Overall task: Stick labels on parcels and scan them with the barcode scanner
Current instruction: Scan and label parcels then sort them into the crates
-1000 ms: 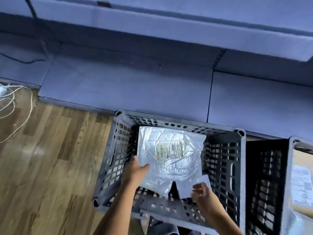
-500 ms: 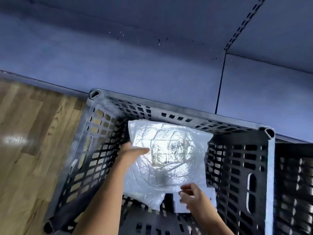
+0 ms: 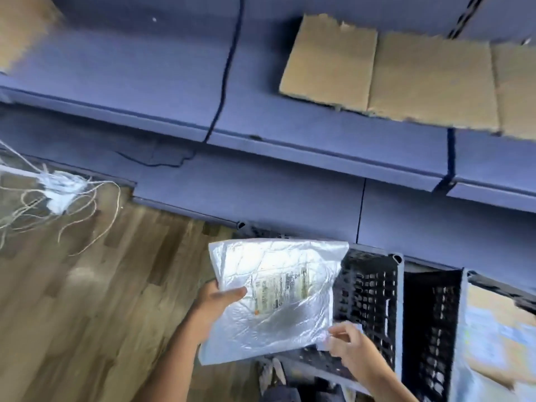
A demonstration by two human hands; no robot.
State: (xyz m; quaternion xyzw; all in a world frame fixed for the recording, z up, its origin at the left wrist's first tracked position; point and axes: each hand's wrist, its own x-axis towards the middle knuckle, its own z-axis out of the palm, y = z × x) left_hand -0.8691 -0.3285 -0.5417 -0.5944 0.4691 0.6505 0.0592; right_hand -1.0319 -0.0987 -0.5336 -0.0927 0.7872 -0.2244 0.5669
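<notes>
Fingers [image 3: 235,293] of the left hand [image 3: 216,301] are clamped on the silver parcel [image 3: 278,309], now raised out of the crate [image 3: 369,288] and pinched above it by the right hand [image 3: 352,345]; labelling can follow

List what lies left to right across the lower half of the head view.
Tangle of white cords, left hand, silver parcel, right hand pinching a label, dark crate's right wall, second crate, cardboard parcels.
</notes>
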